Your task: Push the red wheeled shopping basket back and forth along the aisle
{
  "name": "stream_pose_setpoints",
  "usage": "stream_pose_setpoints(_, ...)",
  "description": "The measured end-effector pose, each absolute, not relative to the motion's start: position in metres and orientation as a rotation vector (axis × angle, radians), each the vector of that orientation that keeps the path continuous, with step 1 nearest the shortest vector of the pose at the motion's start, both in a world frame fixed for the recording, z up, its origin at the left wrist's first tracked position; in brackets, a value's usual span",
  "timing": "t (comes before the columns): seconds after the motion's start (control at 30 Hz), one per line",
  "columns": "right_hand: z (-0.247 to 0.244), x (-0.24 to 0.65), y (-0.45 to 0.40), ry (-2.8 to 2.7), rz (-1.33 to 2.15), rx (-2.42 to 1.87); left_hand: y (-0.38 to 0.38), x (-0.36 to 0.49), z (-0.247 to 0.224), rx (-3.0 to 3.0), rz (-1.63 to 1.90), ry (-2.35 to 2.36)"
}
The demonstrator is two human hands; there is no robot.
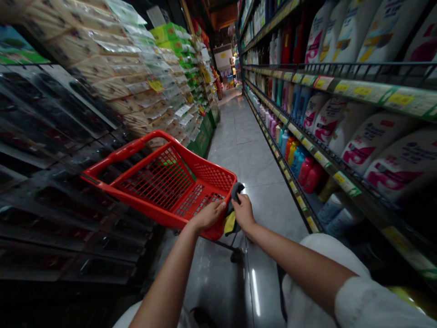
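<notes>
A red plastic shopping cart (201,173) stands in the aisle, its handle at the upper left and its near end by my hands. My left hand (209,216) rests closed at the rim of that end, its fingers partly hidden. A dark grey cloth (236,191) lies over the cart's corner, and my right hand (243,210) pinches it. Below the hands a yellow piece of cloth (230,223) hangs against the cart's outer side; whether it joins the grey one is unclear.
Shelves with price labels (362,91) and rows of bottles line the right side. Stacked packages (112,68) and hanging packs (61,191) stand on the left. Grey floor tiles (254,155) run down the aisle. A cart wheel (236,255) sits below the cloth.
</notes>
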State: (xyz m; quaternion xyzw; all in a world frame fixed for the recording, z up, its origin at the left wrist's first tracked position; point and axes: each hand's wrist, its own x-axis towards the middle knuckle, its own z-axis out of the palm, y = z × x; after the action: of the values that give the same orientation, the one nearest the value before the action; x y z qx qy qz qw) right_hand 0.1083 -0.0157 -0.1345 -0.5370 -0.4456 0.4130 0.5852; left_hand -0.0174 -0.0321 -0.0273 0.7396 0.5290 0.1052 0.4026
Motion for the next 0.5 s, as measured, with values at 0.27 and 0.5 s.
stream_pose_setpoints(0.27, -0.122, 0.114, -0.007, -0.978, 0.998, -1.281, -0.023, -0.006, -0.034, 1.871, 0.34, 1.401)
stream_pose_setpoints(0.5, -0.128, 0.111, -0.005, -0.965, 1.085, -1.169, -0.024, -0.004, -0.038, 1.8, 0.396, 1.389)
